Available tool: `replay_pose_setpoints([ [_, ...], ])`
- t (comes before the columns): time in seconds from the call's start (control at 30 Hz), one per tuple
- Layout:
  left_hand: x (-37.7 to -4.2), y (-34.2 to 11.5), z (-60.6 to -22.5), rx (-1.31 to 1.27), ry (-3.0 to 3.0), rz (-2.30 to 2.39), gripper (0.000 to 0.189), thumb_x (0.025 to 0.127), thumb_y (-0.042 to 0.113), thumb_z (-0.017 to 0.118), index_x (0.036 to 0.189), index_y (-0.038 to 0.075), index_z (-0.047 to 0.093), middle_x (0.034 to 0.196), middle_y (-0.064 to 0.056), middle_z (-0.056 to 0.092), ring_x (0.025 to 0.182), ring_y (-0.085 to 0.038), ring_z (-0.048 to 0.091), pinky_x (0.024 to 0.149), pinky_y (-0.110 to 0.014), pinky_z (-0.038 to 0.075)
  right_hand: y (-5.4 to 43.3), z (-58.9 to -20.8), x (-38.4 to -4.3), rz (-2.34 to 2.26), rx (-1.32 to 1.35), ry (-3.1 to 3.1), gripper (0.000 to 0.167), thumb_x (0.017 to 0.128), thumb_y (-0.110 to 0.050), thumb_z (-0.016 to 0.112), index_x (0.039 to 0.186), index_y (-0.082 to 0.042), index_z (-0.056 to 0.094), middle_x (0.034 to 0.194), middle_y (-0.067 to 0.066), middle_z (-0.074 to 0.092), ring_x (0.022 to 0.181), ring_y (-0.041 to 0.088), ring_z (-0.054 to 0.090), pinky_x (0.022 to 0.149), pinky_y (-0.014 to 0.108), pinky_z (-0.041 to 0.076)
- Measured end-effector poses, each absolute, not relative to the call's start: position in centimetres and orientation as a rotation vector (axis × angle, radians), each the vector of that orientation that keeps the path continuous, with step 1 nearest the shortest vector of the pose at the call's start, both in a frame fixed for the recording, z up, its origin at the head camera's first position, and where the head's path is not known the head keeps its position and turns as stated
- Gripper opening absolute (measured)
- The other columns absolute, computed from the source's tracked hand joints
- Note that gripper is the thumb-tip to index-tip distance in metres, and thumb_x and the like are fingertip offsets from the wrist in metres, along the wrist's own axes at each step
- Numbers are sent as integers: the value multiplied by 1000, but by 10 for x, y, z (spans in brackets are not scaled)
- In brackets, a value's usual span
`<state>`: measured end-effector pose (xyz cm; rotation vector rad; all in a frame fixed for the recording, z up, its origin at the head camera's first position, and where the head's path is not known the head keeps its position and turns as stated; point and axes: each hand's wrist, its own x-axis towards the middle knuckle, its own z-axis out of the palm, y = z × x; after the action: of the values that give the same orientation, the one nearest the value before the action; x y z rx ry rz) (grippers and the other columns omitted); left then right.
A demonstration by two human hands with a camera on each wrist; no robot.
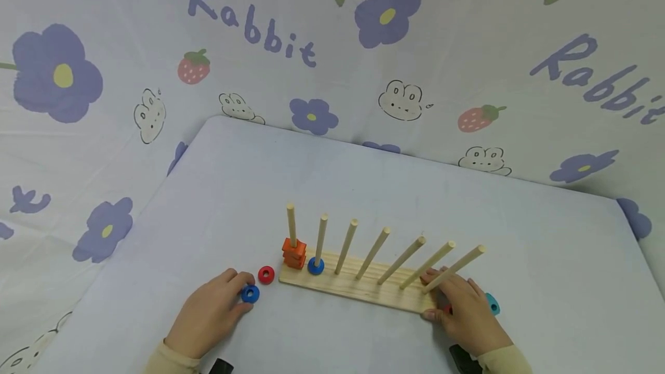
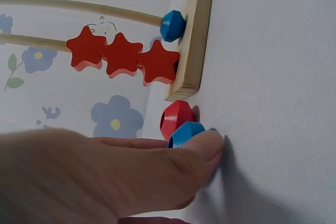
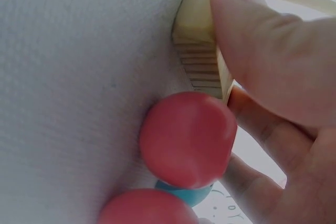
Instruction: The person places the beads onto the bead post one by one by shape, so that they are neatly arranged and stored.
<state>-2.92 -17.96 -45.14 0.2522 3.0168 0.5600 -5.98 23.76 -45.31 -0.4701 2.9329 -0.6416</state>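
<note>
My left hand (image 1: 210, 313) pinches a blue bead (image 2: 187, 131) between thumb and fingers, low over the white tabletop. Right beside it lies a red bead (image 2: 176, 120), close to the left end of a wooden peg board (image 1: 358, 295). With thumb and fingers, my right hand (image 1: 466, 311) grips the board's right end. Several upright pegs line the board. Orange-red star pieces (image 1: 294, 254) are stacked on the leftmost peg, and another blue bead (image 1: 316, 268) sits at the foot of the second. The other pegs are bare.
Under and beside my right hand lie a rounded red piece (image 3: 188, 140), a second red piece (image 3: 147, 208) and a teal piece (image 1: 493, 303). A patterned cloth (image 1: 343, 74) hangs behind the white table (image 1: 249, 178). Dark objects show near both wrists.
</note>
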Motion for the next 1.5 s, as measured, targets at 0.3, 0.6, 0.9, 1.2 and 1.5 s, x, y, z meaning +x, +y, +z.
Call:
replay_pose_setpoints([
  [0.3,-32,-186,-444,312,3015,687,32,75,15,82,102,15,65,92,8,63,73,-3,53,69,-23,53,237,-453,-60,-592,-470,2930,56,75,-22,80,126,-13,59,133,11,57,129,37,46,101,70,24],
  [0.6,-43,-187,-394,550,3268,903,39,75,15,82,109,14,63,96,7,64,73,-4,55,57,-20,47,236,-451,-61,-607,-465,2932,56,75,-21,80,126,-13,59,134,12,57,129,37,46,102,70,23],
  [0.9,-55,-162,-344,545,3441,1331,44,74,8,82,114,9,63,104,-1,65,84,-12,59,64,-25,50,237,-453,-59,-637,-473,2932,55,75,-20,79,126,-12,59,135,12,56,129,37,46,101,71,23],
  [1.2,-62,-137,-317,733,3400,1556,42,75,7,81,114,6,65,102,-4,65,71,-11,57,64,-21,44,241,-451,-60,-637,-479,2923,56,74,-20,80,125,-12,59,135,12,56,130,40,44,100,73,21],
  [1.5,-66,-119,-311,963,3357,1465,33,79,11,78,110,8,68,103,-3,66,66,-10,55,49,-14,38,239,-452,-63,-646,-481,2915,57,73,-20,81,125,-12,60,134,12,57,129,39,45,100,73,21],
])
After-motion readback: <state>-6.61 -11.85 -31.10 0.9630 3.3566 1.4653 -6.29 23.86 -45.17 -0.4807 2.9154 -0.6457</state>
